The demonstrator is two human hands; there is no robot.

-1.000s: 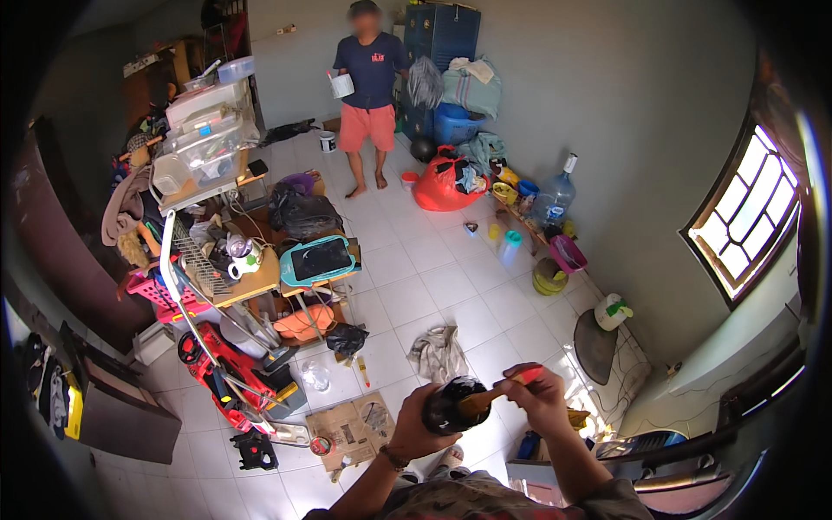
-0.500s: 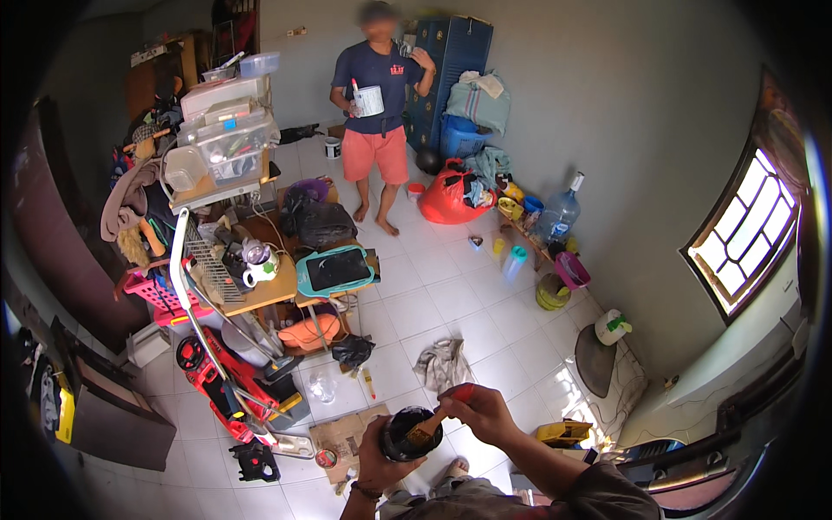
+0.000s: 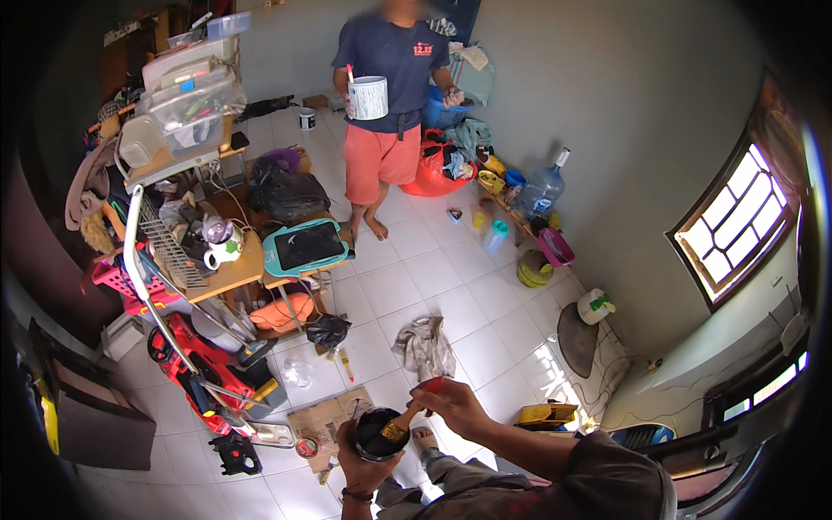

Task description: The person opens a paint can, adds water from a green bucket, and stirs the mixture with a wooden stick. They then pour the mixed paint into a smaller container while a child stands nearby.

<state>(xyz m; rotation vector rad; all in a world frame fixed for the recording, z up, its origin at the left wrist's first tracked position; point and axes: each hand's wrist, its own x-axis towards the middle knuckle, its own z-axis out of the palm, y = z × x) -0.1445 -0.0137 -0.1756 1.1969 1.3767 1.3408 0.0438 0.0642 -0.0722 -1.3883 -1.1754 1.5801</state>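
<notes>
My left hand [image 3: 365, 469] is wrapped round a dark, open paint can [image 3: 371, 422], holding it up near the bottom of the view. In my right hand [image 3: 457, 410] is a paintbrush [image 3: 398, 428] with a red-ended handle, its bristles slanting down at the can's mouth. Whether the bristle tips touch the dark contents I cannot tell. On the floor beyond lie a crumpled grey rag [image 3: 425, 345] and a second brush [image 3: 347, 365]. A cardboard sheet [image 3: 322, 419] with a small round tin [image 3: 306, 447] lies left of the can.
Another person [image 3: 381, 147] stands ahead, holding a white can [image 3: 368, 97] with a brush in it. A cluttered table [image 3: 230, 282] and a red ride-on toy [image 3: 186, 360] stand at left. A water bottle [image 3: 542, 191] and a pink tub [image 3: 555, 247] line the right wall.
The other person has stepped closer and lowered the raised hand. My view has shifted, with most floor objects now further left. My hands still hold the can and brush together.
</notes>
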